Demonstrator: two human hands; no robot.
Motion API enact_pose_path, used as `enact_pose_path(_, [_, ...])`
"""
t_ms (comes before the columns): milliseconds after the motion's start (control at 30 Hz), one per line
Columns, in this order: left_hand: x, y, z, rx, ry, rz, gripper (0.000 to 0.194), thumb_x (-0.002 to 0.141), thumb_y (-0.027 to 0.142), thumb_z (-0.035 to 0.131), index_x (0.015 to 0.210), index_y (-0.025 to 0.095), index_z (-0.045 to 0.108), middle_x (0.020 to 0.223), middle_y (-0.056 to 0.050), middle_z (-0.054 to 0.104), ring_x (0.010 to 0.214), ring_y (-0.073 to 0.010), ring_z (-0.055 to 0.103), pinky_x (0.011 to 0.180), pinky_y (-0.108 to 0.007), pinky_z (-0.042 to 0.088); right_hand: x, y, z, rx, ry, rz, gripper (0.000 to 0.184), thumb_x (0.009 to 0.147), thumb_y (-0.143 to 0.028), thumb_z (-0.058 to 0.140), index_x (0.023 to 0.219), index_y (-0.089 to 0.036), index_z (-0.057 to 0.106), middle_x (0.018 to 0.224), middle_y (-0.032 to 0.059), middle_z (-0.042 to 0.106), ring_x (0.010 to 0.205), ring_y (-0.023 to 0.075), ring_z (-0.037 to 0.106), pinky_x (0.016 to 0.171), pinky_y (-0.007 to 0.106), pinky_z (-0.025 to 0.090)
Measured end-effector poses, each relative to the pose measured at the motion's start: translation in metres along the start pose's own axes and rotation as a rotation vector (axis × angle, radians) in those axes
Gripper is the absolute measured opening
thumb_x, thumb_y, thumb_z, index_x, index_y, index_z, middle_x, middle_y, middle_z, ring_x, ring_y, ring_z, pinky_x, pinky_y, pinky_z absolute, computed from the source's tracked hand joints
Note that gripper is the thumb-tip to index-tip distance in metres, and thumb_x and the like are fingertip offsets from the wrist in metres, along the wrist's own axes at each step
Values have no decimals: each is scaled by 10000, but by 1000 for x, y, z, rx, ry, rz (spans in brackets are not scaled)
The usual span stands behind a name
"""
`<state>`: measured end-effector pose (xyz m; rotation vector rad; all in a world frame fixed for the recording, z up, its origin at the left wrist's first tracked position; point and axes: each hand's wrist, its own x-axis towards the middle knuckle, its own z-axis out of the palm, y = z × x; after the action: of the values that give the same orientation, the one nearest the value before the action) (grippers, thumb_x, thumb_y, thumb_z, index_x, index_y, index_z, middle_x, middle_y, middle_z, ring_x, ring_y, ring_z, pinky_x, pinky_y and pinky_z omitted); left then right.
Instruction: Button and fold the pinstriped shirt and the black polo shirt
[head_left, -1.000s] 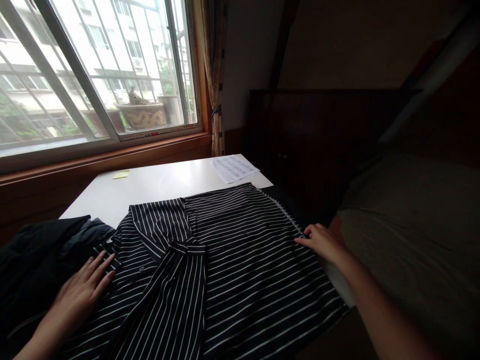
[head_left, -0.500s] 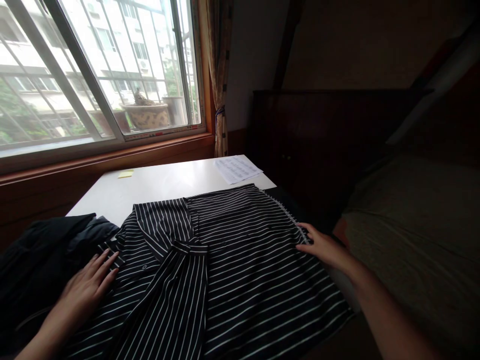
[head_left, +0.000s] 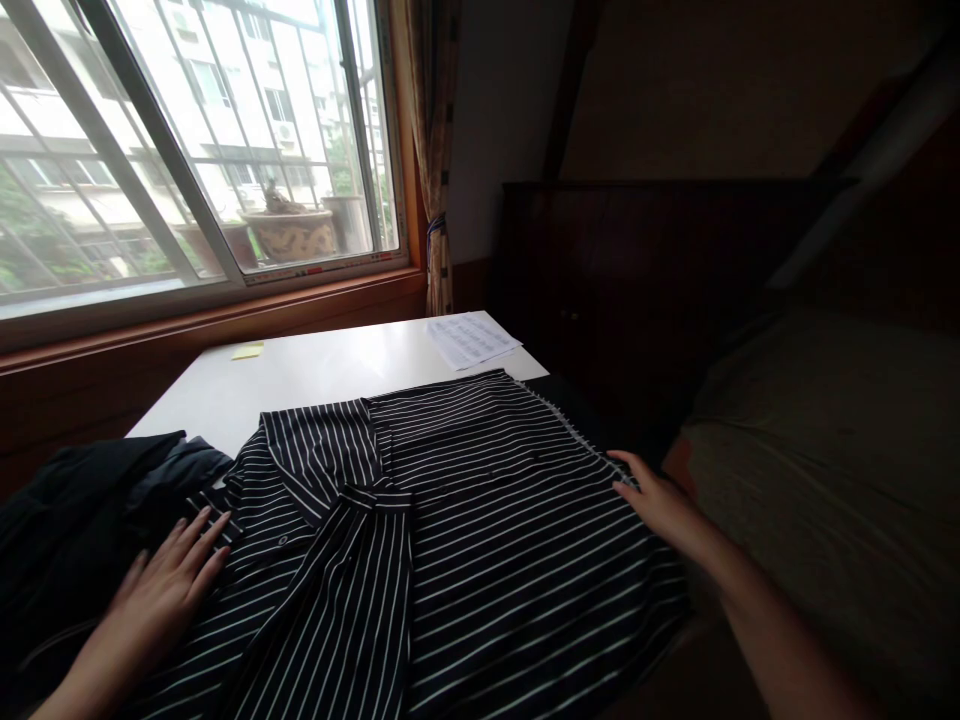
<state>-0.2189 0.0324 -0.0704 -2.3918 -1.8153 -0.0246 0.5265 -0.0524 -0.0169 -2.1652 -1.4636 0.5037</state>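
Fingers apart, L hand (head_left: 166, 572) on shirt (head_left: 495, 540), R hand (head_left: 660, 505) at edge, white tbl (head_left: 345, 350) beyond.

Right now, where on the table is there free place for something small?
A bare patch of white table lies between the yellow note, papers and striped garment. The garment crowds the near side, with dark cloth and left hand at left, right hand at its right edge.

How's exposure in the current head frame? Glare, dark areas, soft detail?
Head view: bright window washes out the buildings behind it; head view: pale sheen on the white table; head view: right side sinks into shadow, hiding most detail in the dark furniture; head view: print on the papers is illegible.
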Motion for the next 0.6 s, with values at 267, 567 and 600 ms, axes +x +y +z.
enact_pose_path(267, [-21, 24, -16, 76, -49, -4, 622, 897, 273, 294, 1484, 205, 490, 1638, -86, 296, 1540, -354, 95, 1143, -680, 212, 13, 15, -16, -41, 14, -65, 524, 857, -344, 506, 1371, -243, 517, 1190, 109, 718, 1121, 300, 678, 963, 408, 516])
enact_pose_path(567, [-45, 24, -12, -62, 42, -75, 627, 970, 444, 259, 1555, 241, 358, 1641, -92, 287, 1501, -348, 269, 1155, -624, 284, 11, 22, -17, -4, -6, -66, 620, 848, -487, 545, 1413, -236, 503, 1109, 111, 716, 1071, 311, 685, 931, 424, 528])
enact_pose_path(600, [-47, 25, -16, -80, 62, -80, 621, 965, 454, 278, 1546, 258, 378, 1627, -78, 326, 1490, -335, 303, 1160, -596, 300, 8, 23, -18, 14, -4, -49, 653, 838, -524, 562, 1418, -230, 502, 1079, 111, 715, 1045, 313, 692, 909, 421, 538])
